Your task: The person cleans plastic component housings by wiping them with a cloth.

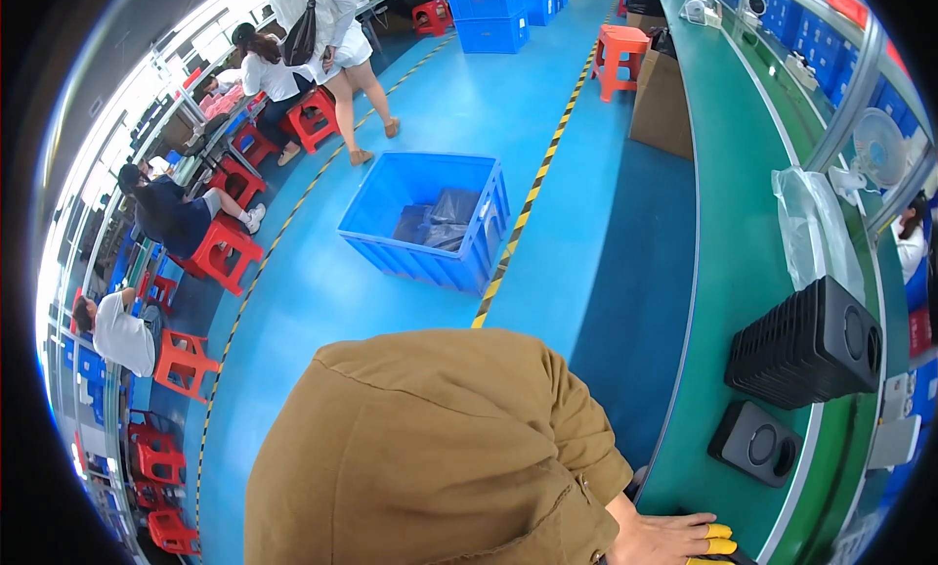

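While a tan-sleeved shoulder fills the lower middle of the view, one hand [674, 540] lies flat at the bottom edge of the green workbench [728, 272], its fingers stretched out wide and holding nothing, with yellow finger cots [720, 539] on two fingertips; which hand it is I cannot tell for sure, though it sits on the person's right side, and the other hand is out of sight. Nearest to it, a little way up the bench, lies a single black speaker panel [756, 443] with two round openings, flat on the surface. Just beyond that stands a row of the same black panels [806, 345], packed upright side by side. Farther along the bench rests a clear plastic bag [806, 223]. On the blue floor to the left sits a blue plastic crate [430, 218].
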Available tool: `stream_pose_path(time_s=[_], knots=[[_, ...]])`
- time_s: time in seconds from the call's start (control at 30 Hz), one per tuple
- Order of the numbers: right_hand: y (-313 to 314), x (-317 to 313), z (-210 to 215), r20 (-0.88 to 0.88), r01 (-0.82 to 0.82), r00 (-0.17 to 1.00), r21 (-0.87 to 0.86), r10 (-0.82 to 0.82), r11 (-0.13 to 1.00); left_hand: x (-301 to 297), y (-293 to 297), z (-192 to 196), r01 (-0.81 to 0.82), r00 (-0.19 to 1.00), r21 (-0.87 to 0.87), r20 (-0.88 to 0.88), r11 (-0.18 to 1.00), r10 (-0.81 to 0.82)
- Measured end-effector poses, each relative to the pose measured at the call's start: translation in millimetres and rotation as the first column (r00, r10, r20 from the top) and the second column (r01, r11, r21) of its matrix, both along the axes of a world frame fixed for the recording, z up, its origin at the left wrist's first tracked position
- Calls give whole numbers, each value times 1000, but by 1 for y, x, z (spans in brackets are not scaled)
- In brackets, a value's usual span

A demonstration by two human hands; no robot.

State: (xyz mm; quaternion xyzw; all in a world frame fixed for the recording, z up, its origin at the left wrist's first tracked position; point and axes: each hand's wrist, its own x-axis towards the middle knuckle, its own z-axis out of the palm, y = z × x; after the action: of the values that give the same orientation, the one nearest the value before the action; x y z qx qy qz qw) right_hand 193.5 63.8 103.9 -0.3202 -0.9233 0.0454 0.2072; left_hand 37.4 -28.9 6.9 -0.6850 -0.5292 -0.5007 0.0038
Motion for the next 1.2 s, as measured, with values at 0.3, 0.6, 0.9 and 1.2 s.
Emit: stream_pose_path(time_s=[0.3, 0.6, 0.9, 1.2], knots=[[-29, 17, 1, -96, -121, 987, 108, 131, 987, 14, 4, -9, 10, 999, 26, 35, 1000, -11], [-45, 34, -23, -26, 50, 998, -5, -51, 999, -11, -19, 19, 142, 989, -226, 71, 964, -129], [-64, 22, -34, -302, 33, 953, 17, -26, 999, -18, -1, 16, 128, 991, -234, -18, 964, -136], [-6, 86, -89, -556, 445, 440, -547, -705, 709, -11, -1, 22, 123, 990, -221, -48, 968, -136]])
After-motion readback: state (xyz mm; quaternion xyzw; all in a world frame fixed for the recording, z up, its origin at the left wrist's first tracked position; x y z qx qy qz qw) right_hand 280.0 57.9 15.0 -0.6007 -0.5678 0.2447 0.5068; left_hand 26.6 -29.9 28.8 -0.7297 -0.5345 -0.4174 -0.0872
